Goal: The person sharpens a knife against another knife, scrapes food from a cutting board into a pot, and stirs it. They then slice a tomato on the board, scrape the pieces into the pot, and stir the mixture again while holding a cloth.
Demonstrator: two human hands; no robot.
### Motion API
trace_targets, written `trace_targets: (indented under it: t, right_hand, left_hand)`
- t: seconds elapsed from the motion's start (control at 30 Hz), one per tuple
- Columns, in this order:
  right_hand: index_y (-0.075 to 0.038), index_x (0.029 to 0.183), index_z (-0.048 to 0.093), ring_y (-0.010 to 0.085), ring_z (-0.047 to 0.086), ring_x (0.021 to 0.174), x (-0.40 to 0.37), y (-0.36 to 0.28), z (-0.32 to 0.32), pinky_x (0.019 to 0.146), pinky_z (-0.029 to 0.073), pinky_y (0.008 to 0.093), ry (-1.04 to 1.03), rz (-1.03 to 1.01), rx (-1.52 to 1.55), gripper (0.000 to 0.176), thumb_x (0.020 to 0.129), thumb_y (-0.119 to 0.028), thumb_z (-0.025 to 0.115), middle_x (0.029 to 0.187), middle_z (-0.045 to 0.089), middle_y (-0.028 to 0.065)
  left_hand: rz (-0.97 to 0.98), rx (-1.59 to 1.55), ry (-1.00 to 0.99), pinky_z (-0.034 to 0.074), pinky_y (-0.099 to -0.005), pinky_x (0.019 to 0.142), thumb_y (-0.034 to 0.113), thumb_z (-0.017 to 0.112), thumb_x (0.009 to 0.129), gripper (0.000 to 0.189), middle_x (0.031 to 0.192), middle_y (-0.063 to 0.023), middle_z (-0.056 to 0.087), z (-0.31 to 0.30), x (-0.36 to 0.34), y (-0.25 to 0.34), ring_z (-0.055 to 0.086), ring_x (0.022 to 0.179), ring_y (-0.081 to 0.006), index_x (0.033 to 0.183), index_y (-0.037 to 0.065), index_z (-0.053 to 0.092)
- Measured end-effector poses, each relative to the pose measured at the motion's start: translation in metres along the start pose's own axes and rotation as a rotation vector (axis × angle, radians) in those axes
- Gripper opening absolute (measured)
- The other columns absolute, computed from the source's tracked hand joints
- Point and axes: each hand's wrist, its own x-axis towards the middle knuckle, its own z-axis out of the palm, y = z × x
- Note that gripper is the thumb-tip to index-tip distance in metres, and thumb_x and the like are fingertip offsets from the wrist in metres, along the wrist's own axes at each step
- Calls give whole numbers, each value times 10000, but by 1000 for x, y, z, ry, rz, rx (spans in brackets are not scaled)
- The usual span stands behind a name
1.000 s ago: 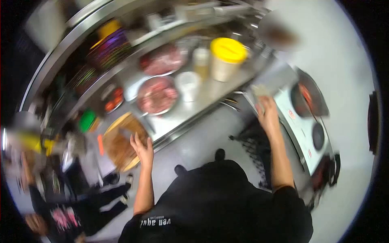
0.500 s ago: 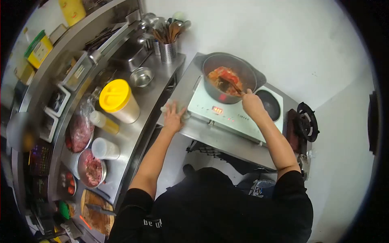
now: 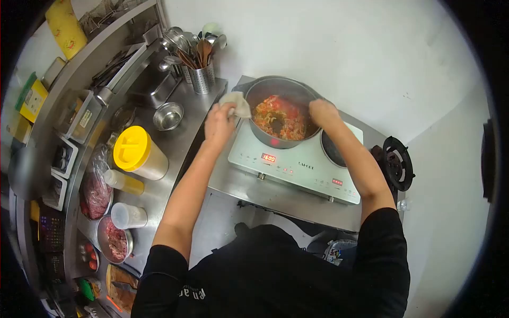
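Note:
My left hand is closed on a pale folded cloth, held against the left side of a grey pot by its handle. Curled into a fist, my right hand is at the pot's right rim; what its fingers hold, if anything, is hidden. Inside the pot lies chopped orange-red food, with a bare dark patch of the base showing. The pot stands on the left zone of a white two-zone induction cooker, whose display reads 1600.
A dark pan is partly behind my right forearm, and a black burner grate stands further right. On the left counter are a yellow-lidded container, a steel bowl, a bowl of raw meat and a utensil holder.
My left hand has lifted from the counter to the pot's left side with the cloth. My right hand has moved up to the right rim; the wooden utensil it held in the food no longer shows.

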Motion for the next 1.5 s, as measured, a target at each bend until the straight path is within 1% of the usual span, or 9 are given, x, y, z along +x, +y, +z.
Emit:
trace_targets:
  t: [0.23,0.37,0.53,0.63,0.8,0.97,1.3,1.37,1.5]
  right_hand:
    - [-37,827,714,320,675,830,-86,-16,-107,721,540,414,-252,-56,-101,140,770,-111,609,850,691,172]
    - [-41,814,714,314,676,832,-42,-1,-58,723,540,409,-153,-70,-153,137,753,-116,617,841,693,161]
    - [-51,814,716,311,678,829,13,11,-16,724,539,416,89,48,-40,149,768,-133,601,834,690,162]
    - [-45,820,714,320,676,827,-7,-3,-15,725,536,430,63,-47,3,161,767,-129,588,827,687,169]
    - [-32,824,713,328,675,828,-75,-28,-93,722,536,432,-194,-155,-69,176,745,-117,581,824,683,182]
    - [-45,825,717,311,681,829,-2,-49,-30,706,541,412,-84,-106,-31,185,723,-175,635,829,687,175]
    - [-61,852,713,285,690,816,-12,-62,-31,690,551,394,-90,-184,-129,210,785,-247,643,853,692,175]
    - [-64,855,717,277,696,811,25,-54,-15,684,555,384,191,-222,-342,161,810,-168,603,880,702,147]
    - [-80,908,724,278,681,894,33,-12,-27,736,549,373,-61,-19,-145,172,800,-174,628,952,699,137]
  left_hand:
    - [105,115,-201,497,-434,847,162,638,828,462,1154,-238,505,27,15,12,586,973,-402,1279,130,545]
    - [71,40,-205,496,-445,835,213,618,875,396,1120,-240,508,33,20,10,591,949,-408,1248,88,570]
    - [7,89,-254,493,-455,827,190,617,872,605,1064,-267,498,36,18,10,585,925,-439,1418,107,369]
    - [-29,115,-305,493,-457,833,181,617,868,692,1071,-287,494,36,20,8,582,936,-453,1461,104,269]
    - [-15,107,-342,485,-457,864,184,621,864,691,1154,-320,486,39,24,1,581,985,-459,1455,86,278]
    - [-59,156,-378,483,-448,872,204,620,863,679,1166,-290,512,36,26,9,582,1008,-438,1446,78,296]
    - [-99,143,-403,482,-441,875,210,622,865,659,1161,-253,540,33,24,8,590,1029,-395,1440,89,324]
    - [-92,163,-406,485,-438,873,217,620,868,660,1155,-238,552,29,24,8,594,1027,-388,1441,88,322]
    - [-133,187,-426,484,-436,878,225,616,872,649,1156,-226,557,26,23,10,594,1035,-382,1439,95,329]
